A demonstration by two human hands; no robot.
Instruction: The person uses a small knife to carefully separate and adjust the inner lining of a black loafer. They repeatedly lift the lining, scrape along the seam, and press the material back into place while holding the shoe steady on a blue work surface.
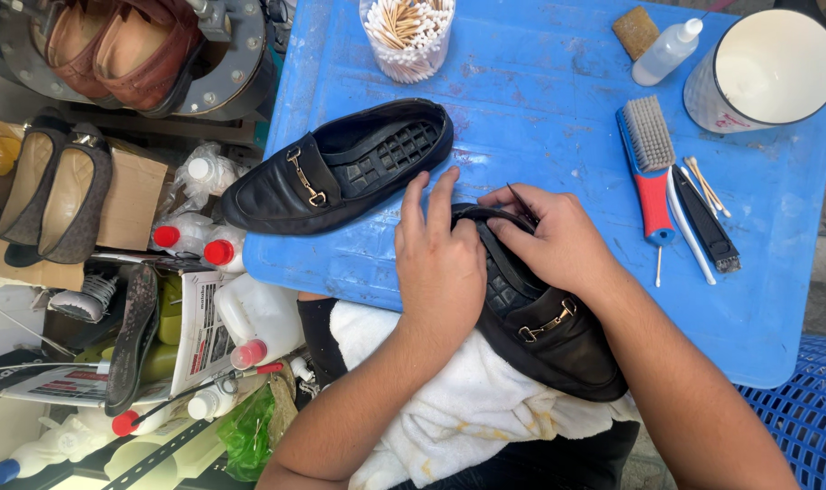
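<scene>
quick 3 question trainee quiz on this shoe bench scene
1. True or false: the left hand rests on the loafer lying over the towel.
2. Which lies right beside the brush? A) cup of swabs B) white stick C) sponge
3. Fill in: the right hand pinches a thin dark ___ at the loafer's opening.

Key: 1 true; 2 B, the white stick; 3 tool.
</scene>
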